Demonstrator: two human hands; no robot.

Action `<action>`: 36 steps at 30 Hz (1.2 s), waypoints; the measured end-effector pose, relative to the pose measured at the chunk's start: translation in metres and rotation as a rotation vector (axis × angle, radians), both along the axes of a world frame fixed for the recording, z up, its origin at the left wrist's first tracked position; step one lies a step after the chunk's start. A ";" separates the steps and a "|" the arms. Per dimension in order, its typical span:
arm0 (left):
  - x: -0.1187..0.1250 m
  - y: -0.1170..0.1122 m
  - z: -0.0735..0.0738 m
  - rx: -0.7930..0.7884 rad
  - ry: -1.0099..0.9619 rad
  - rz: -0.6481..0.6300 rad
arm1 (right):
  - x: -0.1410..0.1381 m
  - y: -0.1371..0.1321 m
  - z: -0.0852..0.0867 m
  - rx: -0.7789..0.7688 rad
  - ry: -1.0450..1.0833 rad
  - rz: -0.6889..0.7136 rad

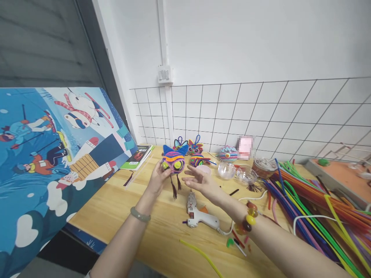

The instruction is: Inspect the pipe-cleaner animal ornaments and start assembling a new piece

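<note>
The pale wooden counter [116, 204] carries a white glue gun [204, 219] near its middle, a yellow strip [202, 255] toward the near edge, a clear bowl [226, 170] farther back, and bundled coloured pipe cleaners [307, 188] along the right.

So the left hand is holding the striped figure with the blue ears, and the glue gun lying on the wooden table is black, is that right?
Not quite: the glue gun is white, not black, as the head view shows. The left hand does hold the striped figure with the blue ears, and the glue gun lies on the wooden table.
</note>
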State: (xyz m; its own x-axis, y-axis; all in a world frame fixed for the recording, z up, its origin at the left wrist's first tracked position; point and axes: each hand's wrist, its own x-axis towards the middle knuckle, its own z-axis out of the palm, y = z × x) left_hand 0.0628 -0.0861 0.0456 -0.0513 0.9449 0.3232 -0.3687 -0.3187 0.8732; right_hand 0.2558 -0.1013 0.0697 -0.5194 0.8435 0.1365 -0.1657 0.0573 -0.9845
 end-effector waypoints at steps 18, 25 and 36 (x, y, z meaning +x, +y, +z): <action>-0.060 0.020 -0.008 -0.034 -0.158 0.093 | 0.071 -0.018 -0.025 -0.095 -0.289 0.014; -0.073 0.059 -0.027 -0.114 -0.069 0.179 | 0.086 -0.016 -0.035 -0.155 -0.302 -0.033; -0.108 0.185 0.017 0.064 0.106 0.467 | 0.104 -0.020 -0.022 -0.169 -0.406 -0.170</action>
